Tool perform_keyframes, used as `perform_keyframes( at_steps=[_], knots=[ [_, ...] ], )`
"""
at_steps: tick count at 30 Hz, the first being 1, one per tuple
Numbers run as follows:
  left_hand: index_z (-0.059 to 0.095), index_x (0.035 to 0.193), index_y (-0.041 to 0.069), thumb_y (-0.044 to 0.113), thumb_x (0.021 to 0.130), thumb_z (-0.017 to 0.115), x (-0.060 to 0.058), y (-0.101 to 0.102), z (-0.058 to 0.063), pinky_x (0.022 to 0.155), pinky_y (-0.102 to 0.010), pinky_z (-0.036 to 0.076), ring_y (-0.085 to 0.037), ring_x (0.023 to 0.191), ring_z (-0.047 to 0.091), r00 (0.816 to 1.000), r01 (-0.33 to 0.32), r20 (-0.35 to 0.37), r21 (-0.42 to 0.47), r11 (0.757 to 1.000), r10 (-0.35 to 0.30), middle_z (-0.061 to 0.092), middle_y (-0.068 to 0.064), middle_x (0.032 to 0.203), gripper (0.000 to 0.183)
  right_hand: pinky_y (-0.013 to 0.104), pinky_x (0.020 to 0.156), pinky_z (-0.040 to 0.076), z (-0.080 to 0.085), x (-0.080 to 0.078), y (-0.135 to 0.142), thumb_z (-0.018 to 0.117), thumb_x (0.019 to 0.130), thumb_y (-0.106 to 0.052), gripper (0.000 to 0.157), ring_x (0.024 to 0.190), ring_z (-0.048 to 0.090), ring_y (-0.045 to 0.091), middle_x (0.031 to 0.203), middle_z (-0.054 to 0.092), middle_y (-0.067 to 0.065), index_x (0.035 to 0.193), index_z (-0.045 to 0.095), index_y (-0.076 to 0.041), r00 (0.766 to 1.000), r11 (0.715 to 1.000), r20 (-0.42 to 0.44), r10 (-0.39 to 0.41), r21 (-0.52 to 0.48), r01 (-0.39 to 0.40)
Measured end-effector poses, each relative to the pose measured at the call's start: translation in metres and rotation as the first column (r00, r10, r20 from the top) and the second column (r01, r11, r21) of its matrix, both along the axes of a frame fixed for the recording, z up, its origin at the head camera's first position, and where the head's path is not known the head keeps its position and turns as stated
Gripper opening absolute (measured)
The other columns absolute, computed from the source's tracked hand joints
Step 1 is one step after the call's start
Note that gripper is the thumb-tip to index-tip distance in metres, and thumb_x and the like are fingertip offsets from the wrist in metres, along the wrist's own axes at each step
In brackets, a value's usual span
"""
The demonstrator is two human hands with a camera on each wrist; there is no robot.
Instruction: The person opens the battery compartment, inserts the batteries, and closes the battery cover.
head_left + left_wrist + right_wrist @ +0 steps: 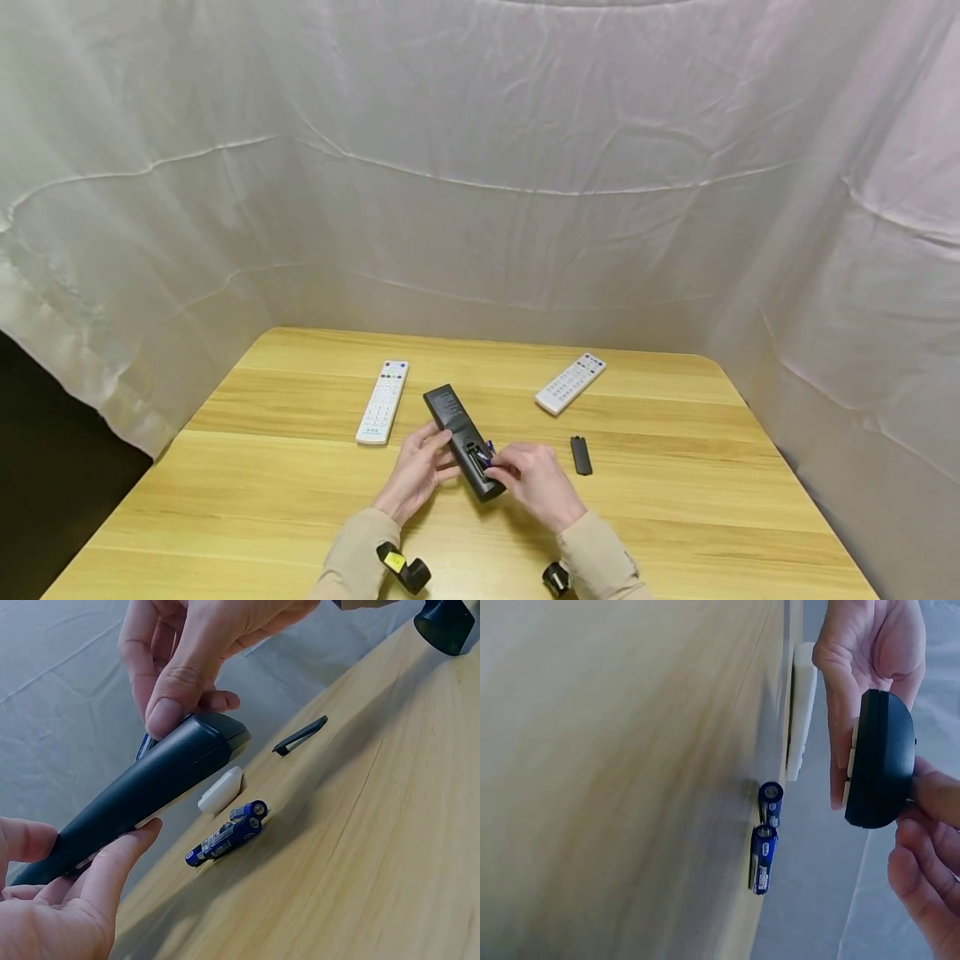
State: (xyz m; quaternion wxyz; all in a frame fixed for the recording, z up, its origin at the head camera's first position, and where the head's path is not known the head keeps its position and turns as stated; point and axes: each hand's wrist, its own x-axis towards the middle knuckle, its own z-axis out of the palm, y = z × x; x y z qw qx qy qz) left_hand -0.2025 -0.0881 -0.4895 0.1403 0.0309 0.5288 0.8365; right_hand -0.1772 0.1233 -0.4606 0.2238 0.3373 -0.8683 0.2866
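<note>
My left hand (pixel 417 473) grips a black remote control (pixel 455 423) from its left side, holding it tilted over the table with its back face up. The battery compartment (pixel 476 455) near its lower end is uncovered. At that compartment my right hand (pixel 542 483) pinches a blue battery (pixel 142 748) between thumb and fingers; most of the battery is hidden behind the thumb and the remote. Below the remote, two more blue batteries (pixel 225 841) lie close together on the table. A black battery cover (pixel 581 455) lies to the right of my right hand.
One white remote control (pixel 382 402) lies left of the black one, buttons up. Another white remote control (pixel 570 383) lies at an angle farther back on the right. Pale curtains (pixel 495 242) hang around the wooden table (pixel 675 500) at its back and sides.
</note>
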Motion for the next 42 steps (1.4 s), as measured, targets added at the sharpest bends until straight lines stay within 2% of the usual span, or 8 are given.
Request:
perform_keyframes(
  at_steps=[7,12,17,24,32,37,42],
  knots=[
    [0.023,0.155,-0.004,0.012,0.106,0.044,0.0004,0.0004,0.0000,0.098,-0.044,0.060,-0.039,0.124,0.063,1.000,0.010,-0.005,-0.008,1.000,-0.010,0.039,-0.038,0.150,0.056,0.008,0.048,0.037,0.0011,-0.0013,-0.0003,0.086,0.077,-0.017,0.019,0.058,0.039,-0.007,0.065,0.060,-0.008,0.075,0.067,-0.015,0.994,1.000,0.104,-0.023,0.012,0.022],
    [0.021,0.156,-0.004,0.011,0.106,0.042,0.0013,-0.0003,0.0014,0.099,-0.045,0.060,-0.039,0.124,0.062,0.999,0.033,-0.013,-0.009,0.999,-0.033,0.038,-0.038,0.150,0.056,0.010,0.049,0.040,0.0027,-0.0013,0.0001,0.086,0.077,-0.022,0.024,0.058,0.040,-0.007,0.066,0.060,-0.010,0.073,0.063,-0.018,0.982,0.999,0.187,-0.032,0.014,0.030],
    [0.020,0.156,-0.005,0.014,0.106,0.043,0.0018,-0.0019,0.0034,0.098,-0.044,0.061,-0.033,0.118,0.067,0.998,0.054,-0.034,-0.019,0.998,-0.054,0.041,-0.037,0.149,0.058,0.012,0.051,0.044,0.0049,-0.0017,0.0010,0.085,0.078,-0.023,0.024,0.057,0.044,-0.006,0.066,0.062,-0.009,0.071,0.063,-0.018,0.956,0.999,0.291,-0.027,-0.021,0.035],
    [0.024,0.155,-0.003,0.013,0.106,0.044,0.0023,-0.0033,0.0043,0.097,-0.044,0.061,-0.029,0.113,0.069,0.998,0.061,-0.031,-0.021,0.998,-0.061,0.045,-0.035,0.146,0.055,0.014,0.050,0.044,0.0036,-0.0028,0.0025,0.085,0.078,-0.024,0.025,0.056,0.044,-0.005,0.063,0.060,-0.010,0.068,0.063,-0.018,0.933,0.998,0.359,-0.014,-0.059,0.038],
    [0.025,0.155,-0.002,0.014,0.106,0.045,0.0028,-0.0030,0.0038,0.095,-0.042,0.062,-0.028,0.111,0.070,0.996,0.080,-0.035,-0.028,0.996,-0.081,0.046,-0.034,0.147,0.055,0.015,0.050,0.041,0.0033,-0.0044,0.0045,0.085,0.080,-0.027,0.030,0.054,0.042,-0.002,0.060,0.053,-0.010,0.066,0.060,-0.016,0.865,0.995,0.501,-0.021,-0.072,0.066],
    [0.025,0.156,-0.002,0.014,0.106,0.045,0.0033,-0.0032,0.0046,0.094,-0.041,0.063,-0.026,0.109,0.071,0.995,0.084,-0.044,-0.033,0.996,-0.085,0.047,-0.034,0.146,0.056,0.016,0.052,0.041,0.0028,-0.0053,0.0053,0.084,0.080,-0.029,0.032,0.056,0.043,0.000,0.061,0.051,-0.010,0.067,0.059,-0.014,0.835,0.995,0.550,-0.024,-0.064,0.070],
    [0.025,0.156,-0.001,0.014,0.106,0.046,0.0043,-0.0032,0.0064,0.095,-0.043,0.062,-0.025,0.107,0.071,0.995,0.087,-0.041,-0.027,0.996,-0.088,0.047,-0.034,0.146,0.056,0.016,0.053,0.041,0.0011,-0.0075,0.0065,0.083,0.082,-0.027,0.033,0.057,0.044,0.002,0.062,0.051,-0.008,0.069,0.058,-0.010,0.797,0.995,0.603,0.014,-0.091,0.051]
  ],
)
